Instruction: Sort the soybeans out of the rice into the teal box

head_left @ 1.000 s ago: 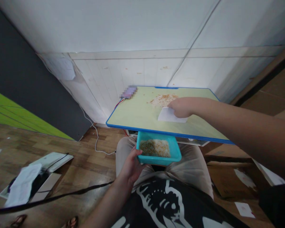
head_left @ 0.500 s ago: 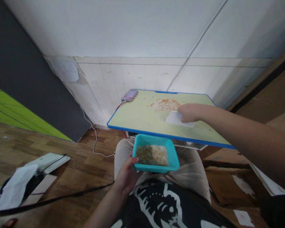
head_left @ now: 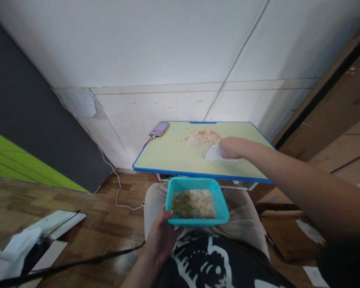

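Observation:
My left hand grips the near-left side of a turquoise plastic tub, its thumb over the rim. Inside the tub lie yellow kernels and white grains that look like corn and rice. It is held above my lap, just below the table's front edge. My right hand reaches across the tabletop, closed on a white card whose lower edge is at the table surface. Just beyond the card, a loose pile of whitish grains with orange-yellow bits is spread out. My right fingertips are partly hidden.
The pale yellow table has a blue rim and stands against a white wall. A blurred-out purple object lies at its far-left corner. Cardboard boxes crowd the right side. A white cable runs over the wooden floor at left.
The camera view has shifted slightly, so the table and tub appear lower. My right hand and the card stay beside the pile, and my left hand keeps hold of the tub.

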